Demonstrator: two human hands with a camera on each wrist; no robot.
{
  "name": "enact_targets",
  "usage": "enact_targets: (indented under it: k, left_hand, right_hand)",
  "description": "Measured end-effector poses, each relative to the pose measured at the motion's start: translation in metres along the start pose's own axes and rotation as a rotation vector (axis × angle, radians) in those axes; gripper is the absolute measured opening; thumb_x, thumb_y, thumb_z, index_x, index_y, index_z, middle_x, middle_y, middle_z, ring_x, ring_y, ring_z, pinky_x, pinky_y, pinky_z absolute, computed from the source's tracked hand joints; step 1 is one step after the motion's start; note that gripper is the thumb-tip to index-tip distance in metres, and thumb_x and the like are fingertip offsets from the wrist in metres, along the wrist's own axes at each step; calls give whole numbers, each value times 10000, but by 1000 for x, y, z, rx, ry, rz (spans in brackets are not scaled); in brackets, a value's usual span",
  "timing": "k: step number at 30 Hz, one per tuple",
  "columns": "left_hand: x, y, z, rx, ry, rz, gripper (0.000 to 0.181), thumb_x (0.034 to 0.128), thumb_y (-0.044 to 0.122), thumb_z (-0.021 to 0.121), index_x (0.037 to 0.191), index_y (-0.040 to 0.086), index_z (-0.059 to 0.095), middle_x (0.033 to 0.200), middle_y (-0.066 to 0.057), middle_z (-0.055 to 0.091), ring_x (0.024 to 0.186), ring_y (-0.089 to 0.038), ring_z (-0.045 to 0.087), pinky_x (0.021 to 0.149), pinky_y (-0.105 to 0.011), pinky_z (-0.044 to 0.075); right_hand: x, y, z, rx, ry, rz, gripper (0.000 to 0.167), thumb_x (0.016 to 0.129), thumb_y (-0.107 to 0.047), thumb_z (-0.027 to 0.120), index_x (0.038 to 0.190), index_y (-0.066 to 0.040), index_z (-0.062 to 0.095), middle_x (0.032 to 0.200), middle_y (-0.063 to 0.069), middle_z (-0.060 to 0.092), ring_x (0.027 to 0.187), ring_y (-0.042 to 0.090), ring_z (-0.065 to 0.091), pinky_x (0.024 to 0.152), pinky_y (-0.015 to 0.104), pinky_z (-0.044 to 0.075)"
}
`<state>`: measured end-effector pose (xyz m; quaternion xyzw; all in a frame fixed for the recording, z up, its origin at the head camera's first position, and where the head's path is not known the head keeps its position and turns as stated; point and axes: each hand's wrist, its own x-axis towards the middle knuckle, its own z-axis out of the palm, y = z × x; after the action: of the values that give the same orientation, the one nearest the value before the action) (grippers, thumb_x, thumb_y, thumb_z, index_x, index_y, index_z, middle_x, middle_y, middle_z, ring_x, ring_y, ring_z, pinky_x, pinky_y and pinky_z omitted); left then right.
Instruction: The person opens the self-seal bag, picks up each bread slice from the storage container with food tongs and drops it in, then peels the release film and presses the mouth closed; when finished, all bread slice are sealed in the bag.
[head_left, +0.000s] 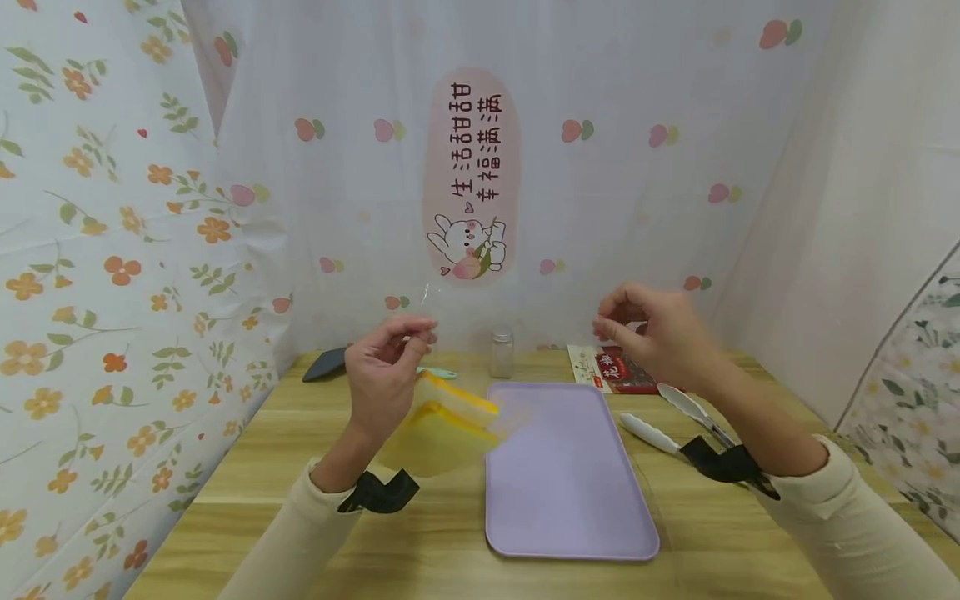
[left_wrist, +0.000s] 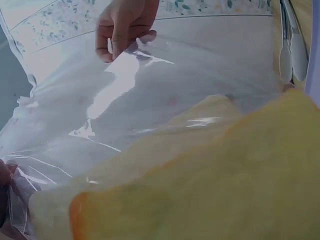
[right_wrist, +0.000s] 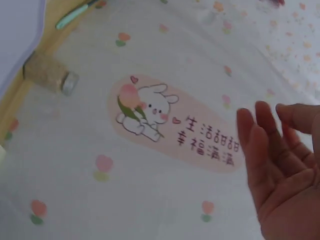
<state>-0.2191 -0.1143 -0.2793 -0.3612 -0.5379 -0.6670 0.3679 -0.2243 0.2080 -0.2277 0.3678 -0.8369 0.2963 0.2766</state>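
Note:
My left hand (head_left: 386,367) pinches the top of a clear plastic bag (left_wrist: 102,97), which hangs over the left part of the table. Inside it are yellow slices with orange edges (head_left: 442,442) that look like bread; they fill the lower part of the left wrist view. Well to the right and raised, my right hand (head_left: 648,333) has its fingers loosely bent. In the right wrist view nothing shows between the thumb and fingers of that hand (right_wrist: 287,175). Below and between both hands lies a lilac tray (head_left: 566,475), its bare surface showing.
Behind the tray stands a small glass jar (head_left: 502,357). A red spice packet (head_left: 615,369) lies at the back right, with white-tipped tongs (head_left: 648,432) in front of it. A dark flat tool head (head_left: 326,364) and a mint-green handle (head_left: 438,373) are at the back left.

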Motion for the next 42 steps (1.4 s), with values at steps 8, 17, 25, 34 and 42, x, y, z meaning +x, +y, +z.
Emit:
enact_targets:
  k: [8,17,25,34,42]
  left_hand:
    - [7,8,3,93,-5,-14,104,898,-148,603,965,-159,681,900,15,710,768,-129,655,676,-200,536]
    - [9,16,8,113,-25,24,117,891,-148,619,974,-142,700,948,19,713,764,-136,667,645,-212,535]
    - [9,18,0,90,-23,60,115,889,-162,611,978,-168,684,946,-19,718,761,-161,662,661,-235,554]
    - [2,17,-14,20,-66,125,135,860,-222,600,980,-201,656,968,-63,711,801,-157,689,689,-255,565]
    - [-4,18,-16,33,-90,54,286,818,-245,635,1094,-172,625,990,-33,733,827,-135,718,724,-266,571]
  right_hand:
    - [-33,12,36,395,-399,286,55,966,-101,643,1012,-71,652,993,46,700,799,179,656,556,323,526]
    - [-44,-5,65,650,-161,166,194,947,-7,635,1129,-1,702,1072,30,726,798,216,661,527,354,533]
    - [-44,-6,71,553,71,181,80,912,36,673,932,11,747,867,31,759,715,178,669,493,304,518]
    - [-41,-7,57,607,67,93,70,903,42,674,922,41,742,850,-8,761,699,144,697,474,270,489]
    - [-34,-10,37,581,130,41,73,902,75,659,897,88,732,795,5,752,668,91,683,517,209,492]
